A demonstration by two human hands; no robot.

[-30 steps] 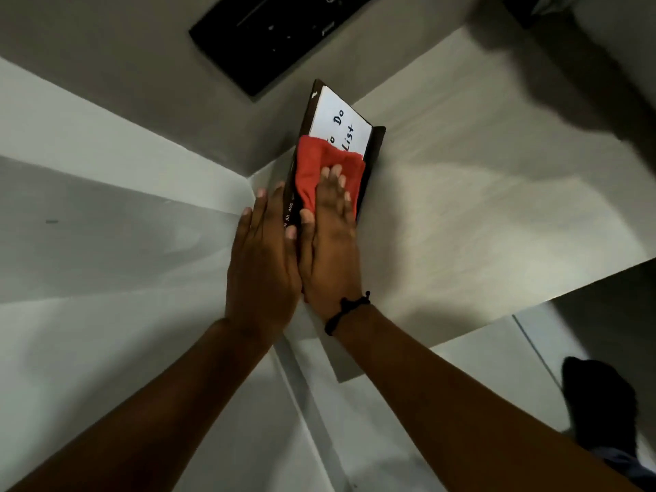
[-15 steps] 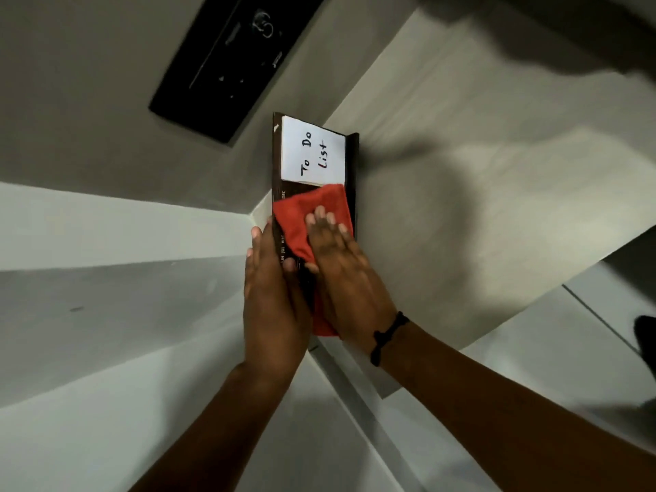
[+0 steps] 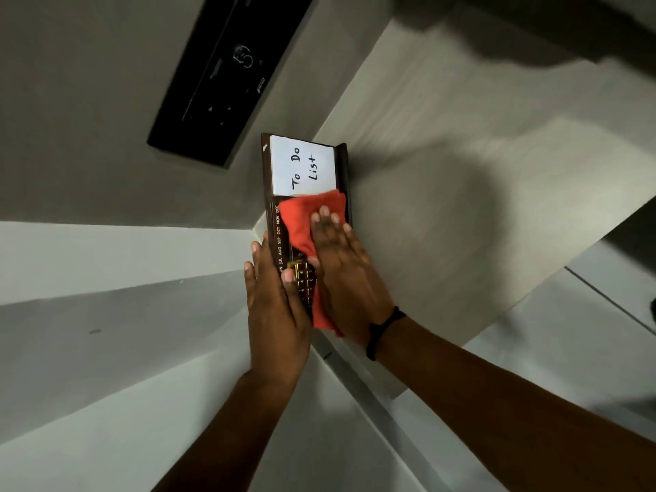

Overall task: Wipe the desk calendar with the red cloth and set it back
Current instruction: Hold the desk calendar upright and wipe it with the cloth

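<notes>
Here: right hand (image 3: 342,275) fingers straight, pressing red cloth (image 3: 301,221) onto desk calendar (image 3: 278,230); left hand (image 3: 273,310) straight-fingered against calendar's left edge, thumb on top.

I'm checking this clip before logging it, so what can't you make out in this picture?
All in the head view:
Months before JUL on the calendar: under the left hand.
The calendar's middle: under the red cloth and right hand.
Markings on the black wall panel: too small and dim.
The dark shape at top right: blurred, cut by the edge.
</notes>
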